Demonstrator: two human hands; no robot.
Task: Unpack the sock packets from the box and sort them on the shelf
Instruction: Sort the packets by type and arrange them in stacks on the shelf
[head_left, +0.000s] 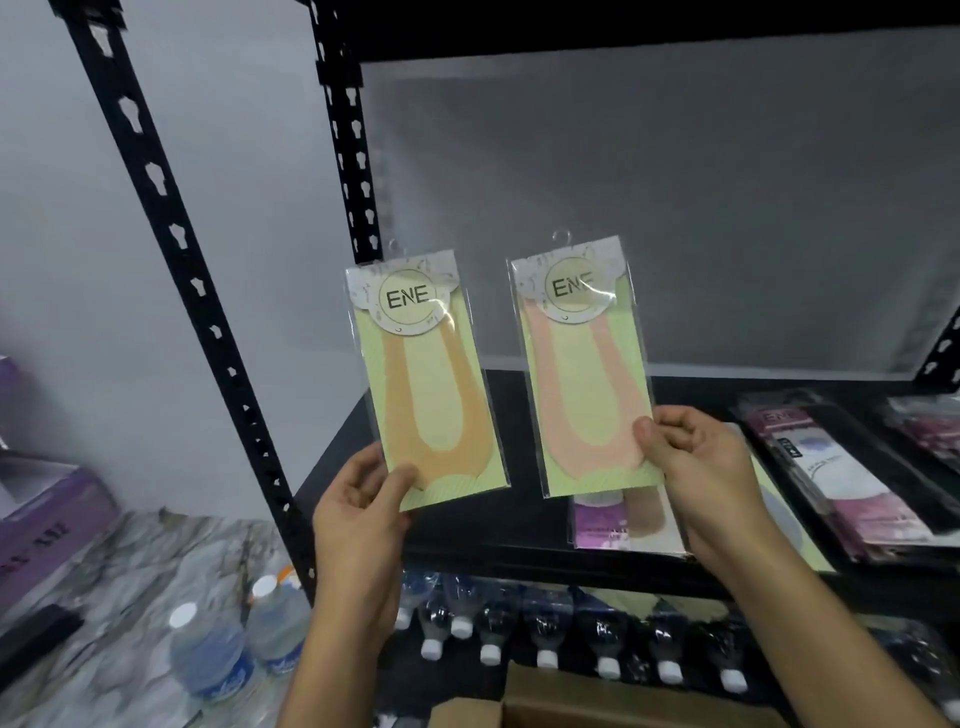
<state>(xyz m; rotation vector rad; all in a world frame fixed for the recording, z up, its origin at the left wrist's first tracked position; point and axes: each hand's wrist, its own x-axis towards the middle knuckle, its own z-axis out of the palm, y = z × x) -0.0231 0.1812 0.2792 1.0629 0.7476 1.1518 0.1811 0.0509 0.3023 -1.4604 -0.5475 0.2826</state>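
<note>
A plain grey-white wall (62, 234) stands behind a black metal rack (171, 228) with keyhole slots in its uprights. A cloudy plastic sheet (675, 208) covers the back of the rack. The floor (119, 561) at left has a grey marble pattern, and the light is dim

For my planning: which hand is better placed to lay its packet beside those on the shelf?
Probably the right hand: its clear packet of pink socks is nearest the purple packet on the black shelf. The left hand, holding the clear packet of orange socks, is farther left.
</note>
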